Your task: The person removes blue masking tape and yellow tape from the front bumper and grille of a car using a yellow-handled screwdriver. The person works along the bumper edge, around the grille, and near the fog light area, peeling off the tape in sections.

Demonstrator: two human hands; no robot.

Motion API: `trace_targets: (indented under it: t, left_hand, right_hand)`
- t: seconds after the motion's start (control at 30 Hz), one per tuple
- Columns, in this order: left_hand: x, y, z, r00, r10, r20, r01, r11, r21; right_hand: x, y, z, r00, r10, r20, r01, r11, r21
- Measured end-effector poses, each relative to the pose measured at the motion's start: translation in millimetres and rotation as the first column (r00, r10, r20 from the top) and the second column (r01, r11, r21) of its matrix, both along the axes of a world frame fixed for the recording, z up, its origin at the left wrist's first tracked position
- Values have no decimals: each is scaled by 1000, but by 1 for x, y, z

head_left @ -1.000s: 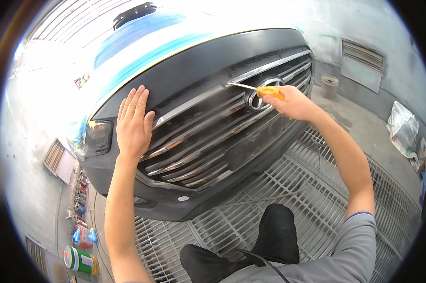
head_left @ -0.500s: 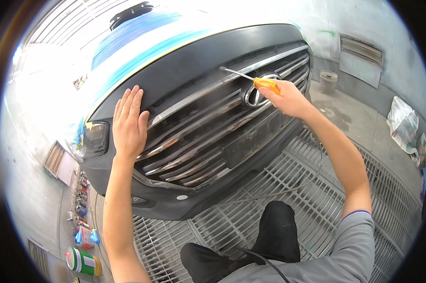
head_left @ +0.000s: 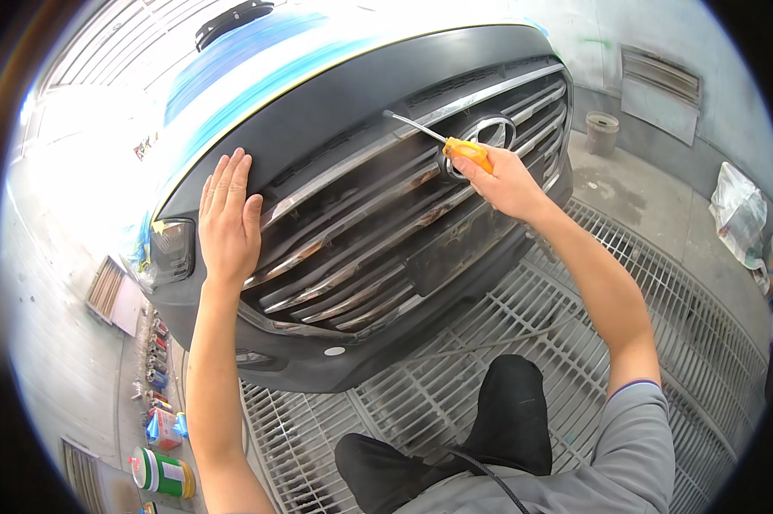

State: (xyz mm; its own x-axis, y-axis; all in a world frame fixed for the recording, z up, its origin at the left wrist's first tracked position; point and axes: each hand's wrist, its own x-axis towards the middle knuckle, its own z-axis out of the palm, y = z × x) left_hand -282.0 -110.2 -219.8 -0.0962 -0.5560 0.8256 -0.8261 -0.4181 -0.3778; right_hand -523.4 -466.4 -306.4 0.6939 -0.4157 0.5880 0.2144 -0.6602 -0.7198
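Observation:
A car's dark front bumper (head_left: 335, 81) fills the middle of the view, with a chrome-barred grille (head_left: 352, 231) set into it. My left hand (head_left: 229, 224) lies flat on the bumper between the headlight (head_left: 174, 248) and the grille, fingers stretched out together. In my right hand (head_left: 502, 182) is a screwdriver (head_left: 465, 152) with a yellow handle. Its metal shaft points up and left, and the tip is at the grille's upper chrome bar; whether it touches cannot be told. The round emblem (head_left: 494, 131) sits just behind the handle, partly covered by it.
Blue-and-clear masking film (head_left: 258, 64) covers the hood. Metal floor grating (head_left: 455, 385) lies under my knees. Spray guns (head_left: 157, 360) and a green-white bucket (head_left: 162, 473) line the left wall. At right stand a grey bucket (head_left: 601, 133) and a crumpled plastic bag (head_left: 739, 208).
My right hand has shifted slightly left with the screwdriver, whose tip has moved left along the grille's upper edge. My left hand stays on the bumper. The view has shifted a little.

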Motion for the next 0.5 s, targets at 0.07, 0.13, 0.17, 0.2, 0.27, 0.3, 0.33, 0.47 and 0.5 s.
trace_targets:
  t: [0.07, 0.13, 0.17, 0.2, 0.27, 0.3, 0.33, 0.47, 0.5]
  left_hand:
    - [1, 0, 1, 1000, -3, 0, 3, 1000, 0]
    - [0, 0, 1, 1000, -9, 1, 9, 1000, -1]
    - [0, -1, 1, 1000, -12, 2, 12, 1000, -2]
    - [0, -1, 0, 1000, -10, 2, 10, 1000, -2]
    - [0, -1, 0, 1000, -4, 1, 4, 1000, -2]
    - [0, -1, 0, 1000, -3, 1, 3, 1000, -1]
    - [0, -1, 0, 1000, -3, 0, 3, 1000, 0]
    - [0, 0, 1, 1000, 3, -5, -3, 1000, 1]
    - [0, 0, 1, 1000, 6, 0, -6, 1000, 0]
  right_hand:
    - [0, 0, -1, 1000, 15, -3, -15, 1000, 26]
    - [1, 0, -3, 1000, 27, -7, -27, 999, 32]
    - [1, 0, -3, 999, 33, -9, -33, 999, 34]
    - [1, 1, -3, 999, 42, 6, -42, 999, 27]
    - [1, 5, -2, 998, 59, 35, -60, 998, 13]
    - [-1, 7, 0, 999, 26, -23, -26, 1000, 18]
    - [-4, 9, 4, 997, -7, -82, 9, 1000, 21]
    - [-3, 15, 4, 998, 17, -66, -15, 1000, 26]
    - [-2, 17, 4, 998, 32, -51, -31, 999, 19]
